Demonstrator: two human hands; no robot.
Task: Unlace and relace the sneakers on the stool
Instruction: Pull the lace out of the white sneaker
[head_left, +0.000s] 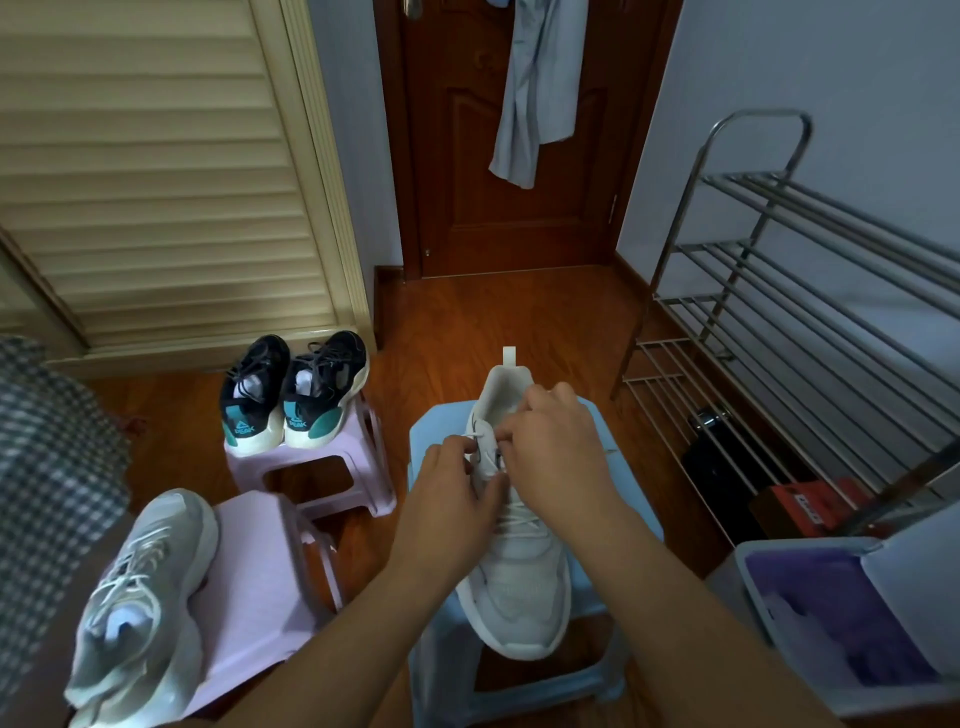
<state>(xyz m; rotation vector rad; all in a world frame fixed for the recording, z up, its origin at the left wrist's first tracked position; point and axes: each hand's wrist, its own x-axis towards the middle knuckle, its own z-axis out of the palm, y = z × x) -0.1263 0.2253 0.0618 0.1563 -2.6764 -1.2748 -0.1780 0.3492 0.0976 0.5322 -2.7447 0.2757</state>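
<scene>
From my remote seat I see two bare forearms with no sleeves, watch or rings, ending in the left hand (451, 499) and the right hand (558, 447), each with short, unpainted nails.

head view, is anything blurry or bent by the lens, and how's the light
Head view: dim, soft indoor light, no hard shadows or glare. The wide lens bows the shoe rack and the louvred door near the edges. The white sneaker in the centre is fairly sharp; the grey sneaker at lower left is smeared.
</scene>
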